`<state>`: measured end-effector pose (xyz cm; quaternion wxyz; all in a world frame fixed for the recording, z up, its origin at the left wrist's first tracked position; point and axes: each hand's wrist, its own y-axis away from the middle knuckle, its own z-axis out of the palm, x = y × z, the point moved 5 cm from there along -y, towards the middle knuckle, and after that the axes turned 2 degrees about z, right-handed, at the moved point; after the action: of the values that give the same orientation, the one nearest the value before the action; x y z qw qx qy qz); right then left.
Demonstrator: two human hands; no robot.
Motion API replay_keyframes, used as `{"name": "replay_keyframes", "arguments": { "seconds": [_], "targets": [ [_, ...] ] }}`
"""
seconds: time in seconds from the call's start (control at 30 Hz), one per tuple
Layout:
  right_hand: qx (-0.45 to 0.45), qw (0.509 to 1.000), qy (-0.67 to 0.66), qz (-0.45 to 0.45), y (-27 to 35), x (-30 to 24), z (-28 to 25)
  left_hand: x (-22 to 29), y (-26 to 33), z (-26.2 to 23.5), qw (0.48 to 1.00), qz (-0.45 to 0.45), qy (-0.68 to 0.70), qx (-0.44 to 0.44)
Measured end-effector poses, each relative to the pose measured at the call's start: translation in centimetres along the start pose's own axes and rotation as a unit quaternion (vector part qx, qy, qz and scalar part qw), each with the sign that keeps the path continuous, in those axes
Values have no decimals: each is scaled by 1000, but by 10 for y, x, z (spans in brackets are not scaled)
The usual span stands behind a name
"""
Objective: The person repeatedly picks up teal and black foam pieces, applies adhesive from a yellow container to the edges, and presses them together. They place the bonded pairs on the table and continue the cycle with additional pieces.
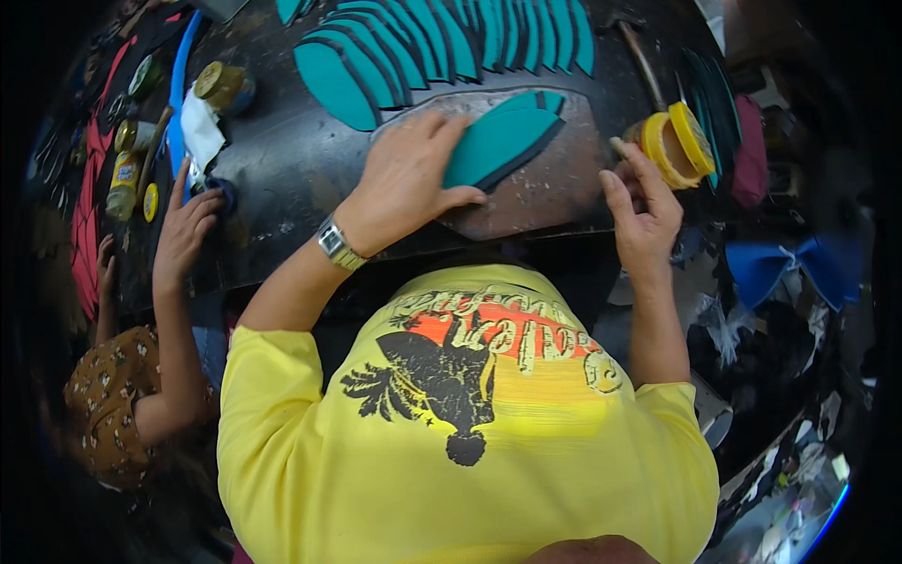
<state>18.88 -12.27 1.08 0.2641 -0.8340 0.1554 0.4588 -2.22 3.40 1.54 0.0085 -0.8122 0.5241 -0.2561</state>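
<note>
My left hand (406,179) grips the left end of a teal leaf-shaped piece (503,146) with a black edge, its thumb on the near side. A similar teal piece shows partly behind it. Both are over a worn brown board (554,193) on the dark table. My right hand (648,202) is closed beside a yellow jar (672,150) of brownish paste. A small pale tip shows at its fingertips; what it belongs to is hidden.
A row of overlapping teal pieces (451,38) runs along the far side. A hammer (644,66) lies behind the jar. At left, another person's hand (183,230) is near a white scrap (199,132), a blue strip (178,94) and several jars and bottles.
</note>
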Motion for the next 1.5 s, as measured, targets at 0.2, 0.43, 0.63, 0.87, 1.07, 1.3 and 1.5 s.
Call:
{"name": "replay_keyframes", "arguments": {
  "seconds": [0.2, 0.43, 0.63, 0.87, 1.07, 1.3, 1.5],
  "targets": [
    [-15, 899, 419, 126, -3, -4, -61, -6, 14, 5, 996, -84, 28, -3],
    [-31, 879, 462, 111, -25, 4, -52, -9, 9, 4, 994, -20, 24, 104],
    [14, 901, 403, 158, -5, -13, -62, -20, 7, 2, 867, -155, 460, 114],
    [-14, 878, 468, 104, 19, -21, -49, 22, -11, 50, 572, -206, 793, -38],
    [-29, 998, 62, -2, 21, -43, -41, 43, -16, 70, 599, -204, 773, -41],
    [-115, 992, -28, -54, 19, -24, 7, 49, -12, 74, 565, -194, 799, -75],
    [-114, 986, -87, -83, 8, -6, 21, 47, -11, 78, 515, -171, 833, -105]
  ]
}}
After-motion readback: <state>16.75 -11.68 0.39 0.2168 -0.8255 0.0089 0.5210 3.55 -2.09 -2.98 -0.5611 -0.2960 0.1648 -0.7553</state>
